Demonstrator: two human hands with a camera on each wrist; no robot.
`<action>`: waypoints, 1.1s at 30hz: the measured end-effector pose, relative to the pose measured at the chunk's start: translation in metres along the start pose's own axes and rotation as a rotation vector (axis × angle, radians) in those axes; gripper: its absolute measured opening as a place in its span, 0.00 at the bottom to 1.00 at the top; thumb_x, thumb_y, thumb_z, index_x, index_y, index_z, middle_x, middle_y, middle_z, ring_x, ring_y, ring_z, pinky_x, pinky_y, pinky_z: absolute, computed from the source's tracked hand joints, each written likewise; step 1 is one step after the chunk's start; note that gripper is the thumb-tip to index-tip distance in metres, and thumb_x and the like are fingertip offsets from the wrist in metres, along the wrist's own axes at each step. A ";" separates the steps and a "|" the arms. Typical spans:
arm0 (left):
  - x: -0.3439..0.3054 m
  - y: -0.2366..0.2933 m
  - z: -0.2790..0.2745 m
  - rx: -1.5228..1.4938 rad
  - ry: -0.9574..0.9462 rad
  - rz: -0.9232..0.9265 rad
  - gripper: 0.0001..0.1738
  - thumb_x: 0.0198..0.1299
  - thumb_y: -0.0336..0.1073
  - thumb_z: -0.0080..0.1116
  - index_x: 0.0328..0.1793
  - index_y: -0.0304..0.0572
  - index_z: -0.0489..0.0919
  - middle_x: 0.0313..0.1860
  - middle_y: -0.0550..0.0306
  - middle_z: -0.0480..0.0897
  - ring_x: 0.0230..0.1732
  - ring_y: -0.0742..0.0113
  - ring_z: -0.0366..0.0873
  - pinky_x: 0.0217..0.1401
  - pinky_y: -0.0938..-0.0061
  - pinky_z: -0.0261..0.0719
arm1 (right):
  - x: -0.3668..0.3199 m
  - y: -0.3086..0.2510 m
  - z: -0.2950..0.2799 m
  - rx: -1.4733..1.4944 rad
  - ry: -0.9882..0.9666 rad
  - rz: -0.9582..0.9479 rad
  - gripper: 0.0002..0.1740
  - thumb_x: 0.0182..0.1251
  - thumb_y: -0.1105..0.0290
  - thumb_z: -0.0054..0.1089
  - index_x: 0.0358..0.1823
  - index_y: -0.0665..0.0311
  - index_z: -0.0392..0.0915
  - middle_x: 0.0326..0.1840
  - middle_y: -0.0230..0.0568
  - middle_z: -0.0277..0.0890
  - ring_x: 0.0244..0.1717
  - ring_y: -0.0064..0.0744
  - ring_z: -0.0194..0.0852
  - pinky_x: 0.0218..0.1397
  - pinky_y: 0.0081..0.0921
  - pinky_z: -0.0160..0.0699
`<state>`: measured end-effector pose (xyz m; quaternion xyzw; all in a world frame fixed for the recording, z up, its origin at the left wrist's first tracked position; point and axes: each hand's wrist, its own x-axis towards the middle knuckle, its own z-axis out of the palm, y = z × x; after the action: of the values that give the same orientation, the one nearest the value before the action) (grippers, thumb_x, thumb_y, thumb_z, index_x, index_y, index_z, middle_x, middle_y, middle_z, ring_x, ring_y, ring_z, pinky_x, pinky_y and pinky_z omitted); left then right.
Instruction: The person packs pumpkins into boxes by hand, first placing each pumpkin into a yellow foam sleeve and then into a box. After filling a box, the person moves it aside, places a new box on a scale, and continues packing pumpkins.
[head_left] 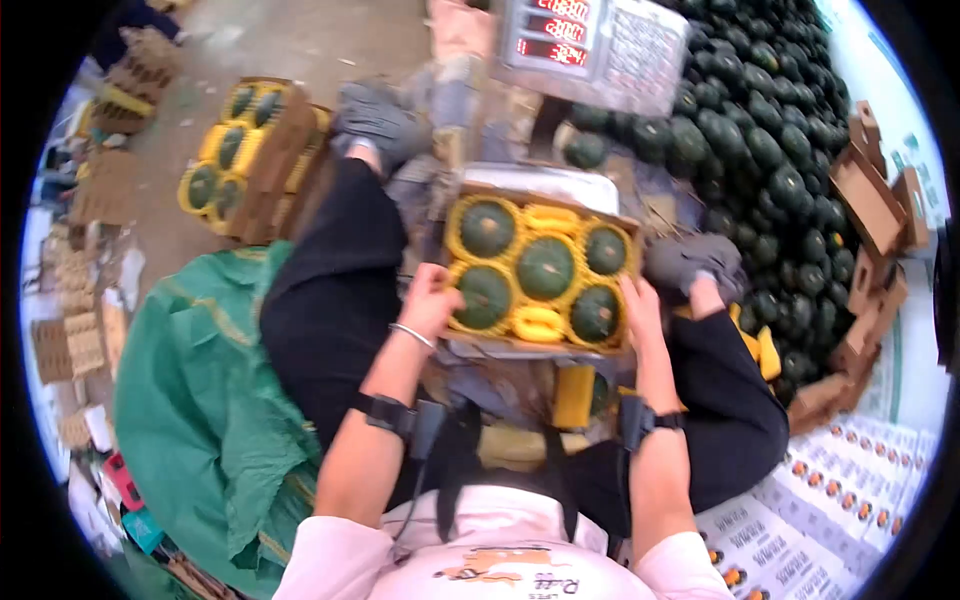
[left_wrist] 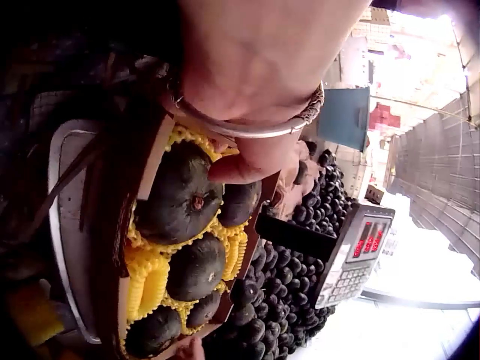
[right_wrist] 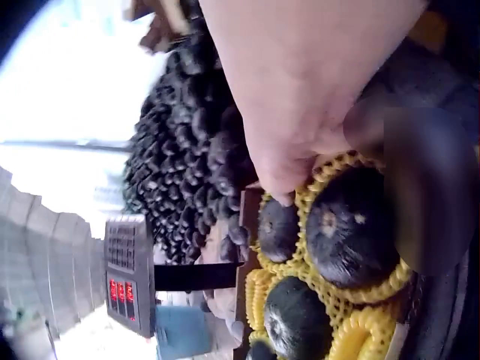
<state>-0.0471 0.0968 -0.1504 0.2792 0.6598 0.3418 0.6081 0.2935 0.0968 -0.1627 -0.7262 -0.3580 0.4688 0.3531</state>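
An open cardboard box [head_left: 640, 250] sits over the metal scale pan [head_left: 590, 187], whose edges show behind and in front of it. Dark green round squashes [head_left: 545, 268] fill it, wrapped in yellow foam nets [head_left: 540, 322], with spare nets folded between them. My left hand [head_left: 430, 300] grips the box's left side, its thumb [left_wrist: 247, 166] reaching over the rim onto a squash. At the opposite side my right hand [head_left: 641, 310] holds the wall, with fingertips [right_wrist: 281, 191] at the inner edge by a squash; the rest of its fingers are hidden.
A scale display [head_left: 555, 40] with red digits stands beyond the box. Loose squashes [head_left: 740, 140] are heaped at the right. Packed boxes [head_left: 270, 170] are stacked at far left. A green sack [head_left: 210, 400] lies by the left leg; printed cartons [head_left: 800, 520] lie at lower right.
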 end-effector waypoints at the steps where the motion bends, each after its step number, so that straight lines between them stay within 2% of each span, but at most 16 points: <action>1: -0.014 0.007 -0.005 0.026 -0.076 -0.017 0.26 0.42 0.22 0.57 0.52 0.42 0.71 0.42 0.58 0.74 0.43 0.67 0.72 0.44 0.72 0.74 | -0.002 0.018 -0.002 -0.114 0.066 -0.132 0.14 0.67 0.69 0.54 0.48 0.72 0.77 0.39 0.34 0.77 0.41 0.24 0.69 0.49 0.25 0.71; 2: -0.032 0.023 -0.013 0.057 -0.122 -0.029 0.26 0.43 0.23 0.59 0.52 0.44 0.71 0.42 0.58 0.73 0.43 0.68 0.72 0.43 0.73 0.74 | -0.005 0.012 -0.001 0.101 0.074 0.067 0.13 0.67 0.70 0.55 0.47 0.72 0.77 0.41 0.35 0.77 0.41 0.24 0.71 0.47 0.27 0.72; 4: -0.070 0.039 -0.024 0.021 -0.124 0.133 0.29 0.47 0.27 0.64 0.57 0.45 0.66 0.45 0.55 0.74 0.43 0.69 0.72 0.41 0.75 0.73 | -0.016 0.004 -0.011 0.225 -0.048 0.057 0.12 0.67 0.72 0.54 0.46 0.72 0.77 0.41 0.35 0.76 0.41 0.24 0.71 0.48 0.25 0.71; 8: -0.130 0.084 -0.096 -0.439 -0.146 0.050 0.37 0.47 0.23 0.60 0.66 0.46 0.63 0.56 0.45 0.75 0.53 0.60 0.75 0.55 0.70 0.75 | -0.072 -0.107 0.014 0.247 -0.265 -0.039 0.12 0.69 0.72 0.53 0.50 0.70 0.75 0.43 0.31 0.75 0.42 0.20 0.69 0.49 0.19 0.68; 9: -0.137 0.088 -0.121 -0.175 -0.093 0.463 0.39 0.45 0.24 0.56 0.69 0.41 0.61 0.57 0.46 0.75 0.55 0.59 0.76 0.56 0.68 0.76 | -0.087 -0.146 0.022 0.306 -0.395 -0.030 0.13 0.69 0.72 0.53 0.51 0.70 0.74 0.45 0.32 0.76 0.44 0.19 0.70 0.49 0.19 0.69; 10: -0.148 0.100 -0.141 -0.254 -0.062 0.544 0.40 0.45 0.25 0.53 0.70 0.38 0.62 0.58 0.46 0.75 0.56 0.58 0.76 0.58 0.65 0.76 | -0.104 -0.188 0.032 0.317 -0.465 -0.031 0.17 0.68 0.72 0.54 0.56 0.72 0.72 0.50 0.36 0.76 0.48 0.20 0.72 0.53 0.20 0.71; 11: -0.159 0.111 -0.161 -0.329 -0.034 0.627 0.40 0.44 0.26 0.50 0.71 0.34 0.63 0.59 0.46 0.75 0.57 0.57 0.76 0.61 0.63 0.75 | -0.112 -0.217 0.041 0.345 -0.525 -0.150 0.19 0.68 0.72 0.54 0.58 0.72 0.72 0.53 0.38 0.75 0.51 0.22 0.72 0.55 0.21 0.72; 12: -0.171 0.133 -0.177 -0.747 -0.050 0.370 0.38 0.44 0.26 0.48 0.68 0.32 0.65 0.59 0.47 0.75 0.59 0.56 0.75 0.63 0.61 0.74 | -0.118 -0.242 0.049 0.374 -0.580 -0.271 0.21 0.67 0.73 0.55 0.60 0.73 0.71 0.56 0.41 0.75 0.54 0.25 0.73 0.57 0.22 0.72; 15: -0.147 0.140 -0.246 -0.884 0.026 0.507 0.33 0.45 0.27 0.46 0.64 0.35 0.69 0.56 0.47 0.76 0.57 0.55 0.76 0.62 0.59 0.75 | -0.124 -0.299 0.057 0.180 -0.495 -0.489 0.23 0.64 0.75 0.55 0.60 0.76 0.71 0.63 0.43 0.70 0.58 0.30 0.70 0.58 0.24 0.73; 19: -0.057 0.138 -0.329 -1.000 0.158 0.591 0.11 0.48 0.29 0.48 0.39 0.42 0.76 0.42 0.57 0.79 0.47 0.60 0.78 0.55 0.60 0.78 | -0.111 -0.288 0.011 -0.211 -0.264 -0.454 0.19 0.62 0.74 0.57 0.55 0.71 0.75 0.51 0.38 0.77 0.49 0.24 0.75 0.53 0.21 0.74; 23: 0.043 0.130 -0.376 -1.065 0.286 0.664 0.06 0.50 0.32 0.52 0.35 0.43 0.74 0.41 0.55 0.80 0.44 0.57 0.79 0.52 0.58 0.79 | -0.118 -0.234 -0.099 -0.283 0.007 -0.352 0.13 0.59 0.73 0.58 0.46 0.68 0.77 0.40 0.32 0.75 0.33 0.16 0.69 0.33 0.15 0.71; 27: 0.099 0.095 -0.411 -0.810 0.545 0.497 0.06 0.54 0.36 0.57 0.32 0.43 0.76 0.34 0.58 0.79 0.36 0.61 0.78 0.41 0.65 0.78 | -0.187 -0.189 -0.226 -0.442 0.282 0.038 0.28 0.65 0.66 0.60 0.64 0.61 0.62 0.54 0.46 0.72 0.51 0.31 0.73 0.50 0.24 0.74; 29: 0.117 0.056 -0.443 -0.087 0.834 0.302 0.13 0.56 0.44 0.62 0.37 0.42 0.80 0.28 0.62 0.78 0.30 0.67 0.75 0.33 0.70 0.74 | -0.236 -0.143 -0.285 -0.271 0.424 0.215 0.37 0.63 0.69 0.64 0.71 0.63 0.56 0.60 0.49 0.69 0.59 0.35 0.72 0.56 0.25 0.75; 30: 0.098 0.073 -0.420 -0.093 0.964 0.348 0.15 0.55 0.46 0.67 0.31 0.42 0.81 0.23 0.69 0.73 0.24 0.74 0.71 0.24 0.76 0.68 | -0.231 -0.047 -0.372 -0.729 0.511 -0.550 0.10 0.62 0.73 0.58 0.44 0.66 0.77 0.38 0.34 0.73 0.33 0.21 0.70 0.38 0.20 0.73; 31: 0.091 0.069 -0.423 -0.245 0.770 0.252 0.17 0.57 0.50 0.66 0.38 0.43 0.83 0.27 0.66 0.78 0.25 0.74 0.71 0.25 0.77 0.67 | -0.277 -0.109 -0.299 -0.507 0.529 -0.051 0.09 0.63 0.71 0.58 0.43 0.66 0.78 0.37 0.34 0.72 0.33 0.25 0.70 0.42 0.23 0.73; 33: 0.066 0.078 -0.400 -0.332 0.544 0.403 0.18 0.62 0.48 0.61 0.47 0.41 0.83 0.38 0.61 0.82 0.34 0.72 0.76 0.34 0.76 0.73 | -0.309 -0.085 -0.296 -0.623 0.675 0.031 0.08 0.64 0.71 0.57 0.41 0.65 0.79 0.29 0.30 0.72 0.30 0.20 0.67 0.34 0.21 0.68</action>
<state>-0.4554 0.1512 -0.1183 0.2003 0.6646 0.6186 0.3681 0.4594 -0.1769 0.1335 -0.9151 -0.3359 0.0815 0.2077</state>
